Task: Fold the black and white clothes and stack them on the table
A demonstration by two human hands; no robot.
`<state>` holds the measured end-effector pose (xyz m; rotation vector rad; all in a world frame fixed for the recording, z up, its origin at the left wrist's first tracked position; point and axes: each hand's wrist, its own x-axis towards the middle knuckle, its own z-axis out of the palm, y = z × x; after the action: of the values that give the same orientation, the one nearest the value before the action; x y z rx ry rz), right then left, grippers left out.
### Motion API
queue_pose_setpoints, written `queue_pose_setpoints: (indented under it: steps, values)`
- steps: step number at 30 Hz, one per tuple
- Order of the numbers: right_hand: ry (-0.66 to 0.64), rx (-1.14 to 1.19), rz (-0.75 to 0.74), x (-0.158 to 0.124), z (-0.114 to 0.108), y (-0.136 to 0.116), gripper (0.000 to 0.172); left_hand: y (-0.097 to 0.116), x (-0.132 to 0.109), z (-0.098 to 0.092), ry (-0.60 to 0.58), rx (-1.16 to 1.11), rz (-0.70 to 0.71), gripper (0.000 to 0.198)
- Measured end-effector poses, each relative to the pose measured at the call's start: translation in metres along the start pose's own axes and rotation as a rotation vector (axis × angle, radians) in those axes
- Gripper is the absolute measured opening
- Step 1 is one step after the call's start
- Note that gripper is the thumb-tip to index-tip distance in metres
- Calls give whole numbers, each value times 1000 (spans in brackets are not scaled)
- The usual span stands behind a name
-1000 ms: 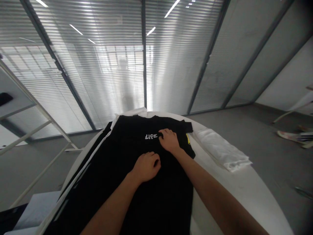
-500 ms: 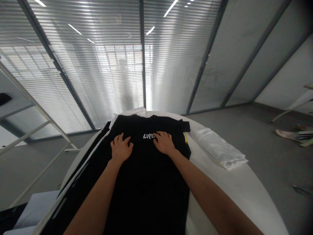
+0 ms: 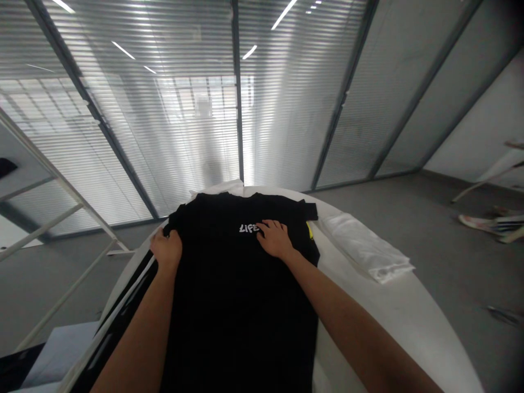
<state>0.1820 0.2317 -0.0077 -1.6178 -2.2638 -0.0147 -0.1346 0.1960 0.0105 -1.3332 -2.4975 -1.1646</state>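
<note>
A black T-shirt lies spread on a white round-edged table, with white lettering on its upper part. At the shirt's left edge, near the sleeve, my left hand has its fingers curled round the black cloth. My right hand rests flat on the shirt, fingers stretched out, partly covering the end of the lettering. A bit of yellow shows beside the shirt's right edge, just below a black flap of cloth.
Folded white cloth in clear plastic lies at the table's right. More black and white material runs along the left edge. A white metal frame stands at the left, and a glass partition with blinds rises behind the table.
My left hand has moved left from lying on the shirt to its left edge and gripped it. The cloth there now spreads farther left. My right hand has stayed put.
</note>
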Motion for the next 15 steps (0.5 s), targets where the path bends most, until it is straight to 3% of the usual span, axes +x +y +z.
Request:
queue_pose_setpoints:
  steps: [3,5,8,12,15]
  values:
    - [-3,-1,7,1,0,-1,41,1,-4,-1,128,39,-78,50]
    - [-12,3,13,1,0,-1,41,10,-13,0,147,63,-5,44]
    - [-15,12,11,1,0,-1,41,28,-30,2,12,110,192,31]
    - [0,19,2,0,1,-1,40,42,-47,5,-237,213,443,31]
    - [-11,24,6,0,-1,-2,40,47,-54,4,-293,256,549,34]
